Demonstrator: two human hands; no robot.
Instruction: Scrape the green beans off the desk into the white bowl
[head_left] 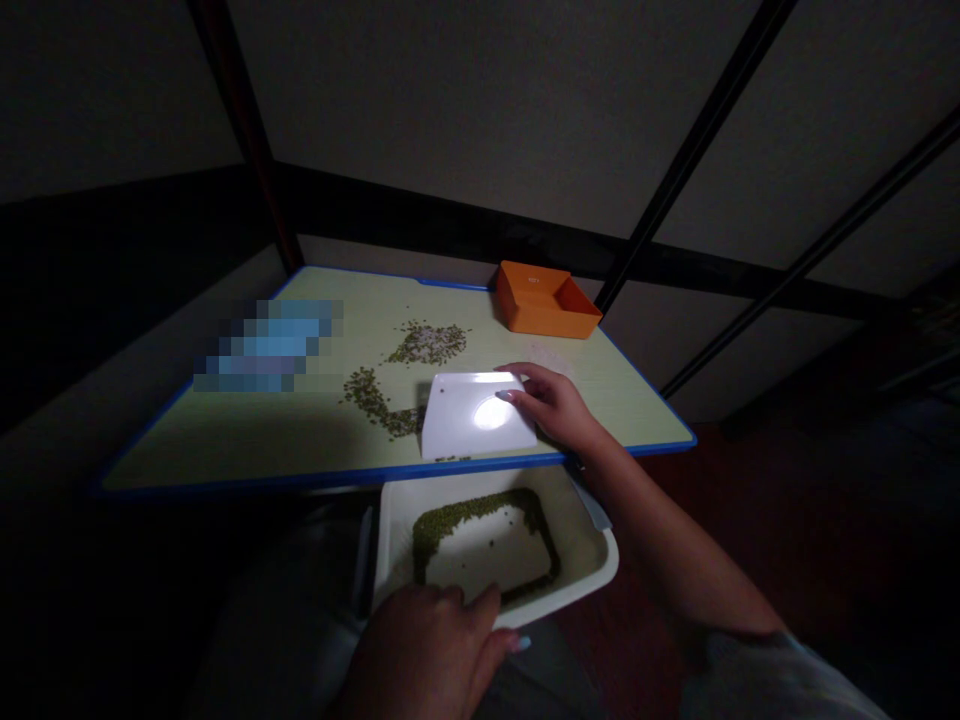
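Observation:
My right hand is closed on the right side of a white flat plastic piece, thumb on its face. The piece stands tilted near the table's front edge, with a bright light spot on it and one dark speck. Small green beans lie scattered to its left, and a few show along its lower edge. Below the table edge is a white basin, with more green beans gathered around the sides of its bottom. My left hand grips the near rim of this basin.
On the pale green table with blue edging, a second pile of beans mixed with pale grains lies farther back. An orange open box stands at the back right. A blurred-out blue item lies at the left. Behind is a wall.

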